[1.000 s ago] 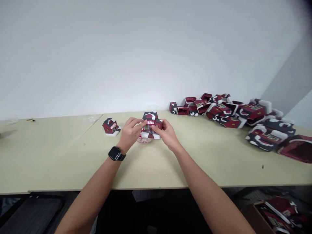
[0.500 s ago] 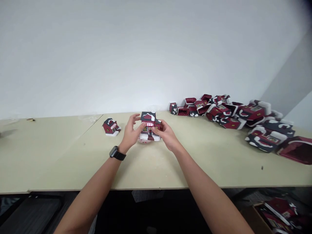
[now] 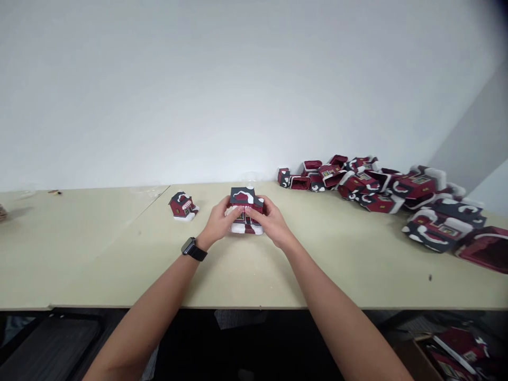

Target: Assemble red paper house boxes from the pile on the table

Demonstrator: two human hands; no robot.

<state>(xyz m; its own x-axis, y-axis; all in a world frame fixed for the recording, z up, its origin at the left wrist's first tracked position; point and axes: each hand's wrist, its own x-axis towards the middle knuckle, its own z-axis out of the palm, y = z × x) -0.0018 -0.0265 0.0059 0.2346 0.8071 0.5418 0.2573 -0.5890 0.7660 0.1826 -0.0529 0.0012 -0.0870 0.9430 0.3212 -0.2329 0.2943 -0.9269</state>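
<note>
In the middle of the table, a small toy house (image 3: pixel 243 197) with a dark roof, red walls and a white snowy base is upright between my hands. My left hand (image 3: pixel 219 221) is closed on its left side, the thumb across the front. On the other side my right hand (image 3: pixel 273 219) grips it too, and the two thumbs nearly meet over the front wall. My fingertips behind the house are hidden. A second, matching house (image 3: pixel 183 206) stands apart to the left of my left hand.
Many similar houses (image 3: pixel 373 185) lie heaped along the wall at the right, several showing hollow undersides. Clear plastic film (image 3: pixel 148 190) lies at the table's back edge. Below the table at the lower right, a cardboard box (image 3: pixel 431 360) holds more houses.
My left hand has closed in from spread fingers to a grip on the house. The house has come down slightly, and the red-and-white thing seen beneath it no longer shows.
</note>
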